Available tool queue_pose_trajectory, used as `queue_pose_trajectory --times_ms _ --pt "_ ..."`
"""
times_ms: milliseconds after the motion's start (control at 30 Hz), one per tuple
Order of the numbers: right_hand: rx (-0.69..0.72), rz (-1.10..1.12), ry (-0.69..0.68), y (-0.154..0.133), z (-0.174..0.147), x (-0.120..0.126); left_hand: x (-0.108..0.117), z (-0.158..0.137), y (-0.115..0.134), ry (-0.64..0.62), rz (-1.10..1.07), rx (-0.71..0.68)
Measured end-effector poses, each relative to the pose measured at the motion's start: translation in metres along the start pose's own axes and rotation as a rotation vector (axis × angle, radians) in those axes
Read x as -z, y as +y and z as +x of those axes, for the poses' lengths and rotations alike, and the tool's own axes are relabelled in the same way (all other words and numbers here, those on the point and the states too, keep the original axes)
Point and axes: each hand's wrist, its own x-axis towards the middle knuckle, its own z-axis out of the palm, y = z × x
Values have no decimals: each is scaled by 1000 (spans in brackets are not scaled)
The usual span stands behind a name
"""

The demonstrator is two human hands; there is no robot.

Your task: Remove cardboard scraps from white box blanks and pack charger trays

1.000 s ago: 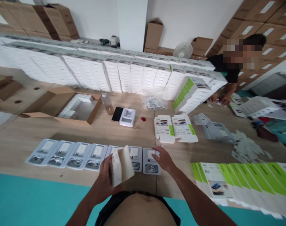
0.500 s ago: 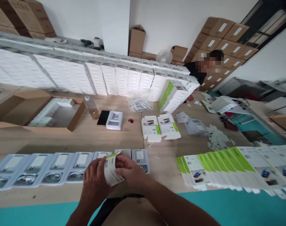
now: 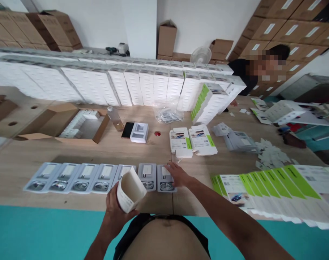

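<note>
My left hand is wrapped round a white printed carton, tilted so that its open mouth faces up and its hollow inside shows. My right hand reaches to the rightmost clear plastic tray, its fingers stretched over the upper right corner; whether they grip the rim I cannot tell. That tray carries a white block and a coiled cable. To its left lies a row of similar filled trays, one partly hidden behind the carton.
Flat printed cartons overlap in a row at right. Two more cartons lie mid-table. Behind stand a bottle, a phone, an open cardboard box and a wall of stacked white boxes. A co-worker is at far right.
My right hand has left the carton and moved right to the end tray. The carton, now opened out, stays in my left hand. The view has shifted left.
</note>
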Motion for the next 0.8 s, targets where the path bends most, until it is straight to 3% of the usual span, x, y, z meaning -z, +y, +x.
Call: queue_pose_trajectory --times_ms 133,300,433,533,667,800 --pt "21 -61 41 1 -6 -8 -5 -9 16 46 -61 -15" --pt "-56 -22 247 1 -23 20 -10 -8 31 122 5 -69" --pt "-194 483 475 -21 -47 52 -18 -1 44 201 34 -106" --pt "-151 729 527 -61 -69 72 -27 5 58 246 1 -118" --pt "-71 595 658 -113 -86 88 -40 18 77 275 57 -162" --pt "-105 247 801 -125 -80 86 -50 34 91 298 237 -180"
